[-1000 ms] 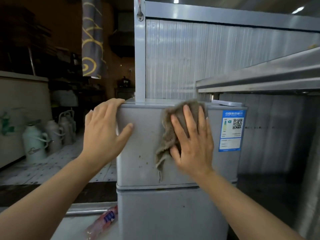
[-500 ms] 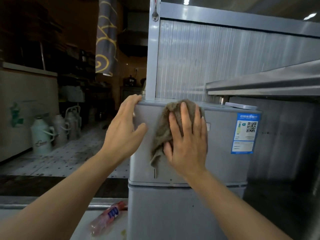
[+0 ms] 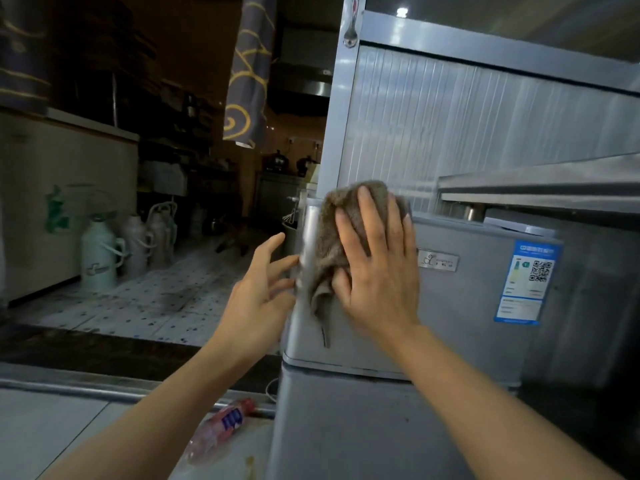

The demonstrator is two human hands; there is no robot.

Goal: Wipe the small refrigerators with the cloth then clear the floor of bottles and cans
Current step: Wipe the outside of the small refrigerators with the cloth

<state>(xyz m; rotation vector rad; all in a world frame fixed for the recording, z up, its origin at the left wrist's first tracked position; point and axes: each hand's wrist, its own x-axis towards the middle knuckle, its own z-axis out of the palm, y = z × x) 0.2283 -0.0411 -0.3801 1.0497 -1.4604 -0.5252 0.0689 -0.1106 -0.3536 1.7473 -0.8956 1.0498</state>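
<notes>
Right hand [image 3: 377,271] flat on brown cloth [image 3: 332,244], fingers spread, pressing against upper left front of small refrigerator [image 3: 467,306], left hand [image 3: 258,299] beside left edge, fingers spread, holding nothing, plastic bottle [image 3: 221,427] lying on floor, near left.

The right hand [image 3: 379,271] presses a brown cloth [image 3: 332,244] flat against the upper left front of the small grey refrigerator [image 3: 460,306], while the left hand [image 3: 259,292], fingers spread, touches its left edge above a plastic bottle [image 3: 221,427] on the floor.

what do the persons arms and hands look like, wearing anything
Both forearms are bare as far as the frame shows, with no sleeves in view. The left hand and right hand wear no gloves, and no rings, watch or wristband can be seen. The nails look short and unpainted.
</notes>
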